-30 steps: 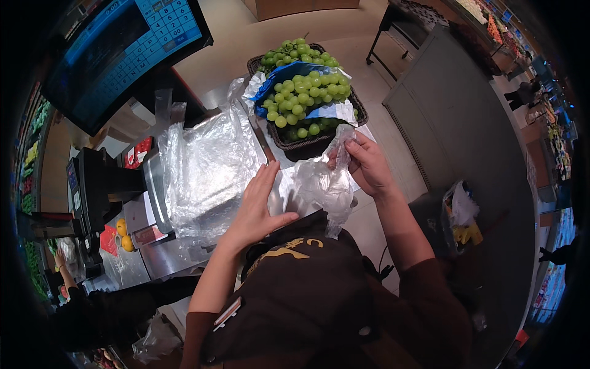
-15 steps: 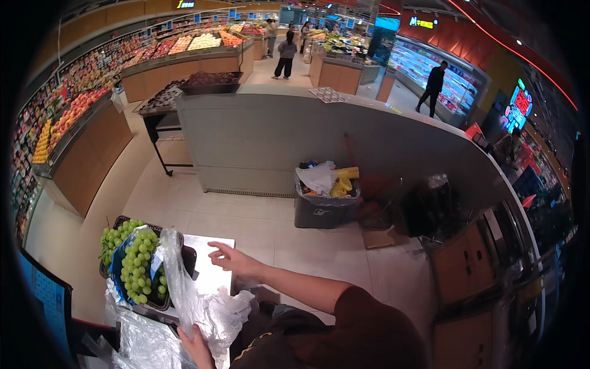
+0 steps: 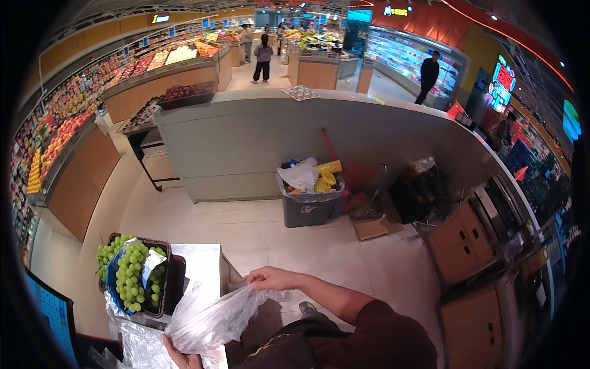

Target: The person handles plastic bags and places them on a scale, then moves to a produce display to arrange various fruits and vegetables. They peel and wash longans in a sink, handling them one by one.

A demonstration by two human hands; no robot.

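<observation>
A clear plastic bag [image 3: 215, 315] is stretched between my two hands at the lower middle. My right hand [image 3: 270, 279] pinches one end of it, out past the edge of the white counter [image 3: 200, 261]. Low at the counter's near side, my left hand [image 3: 179, 355] grips the other end, its fingers partly hidden by the plastic. Bunches of green grapes [image 3: 131, 277] fill a dark basket [image 3: 161, 245] just beyond the bag, with blue and white wrapping around one bunch. More crumpled clear plastic [image 3: 142, 344] lies left of my left hand.
A screen [image 3: 49, 313] stands at the lower left. Across the floor, a lined grey bin [image 3: 310, 209] full of rubbish sits against a grey partition [image 3: 233, 147]. Wooden cabinets [image 3: 458, 246] line the right. Fruit stands [image 3: 92, 166] and a few people are farther off.
My right hand has moved from above the counter down and right, and now grips the bag, pulling it out sideways. My left hand has moved slightly left and down. The view has shifted.
</observation>
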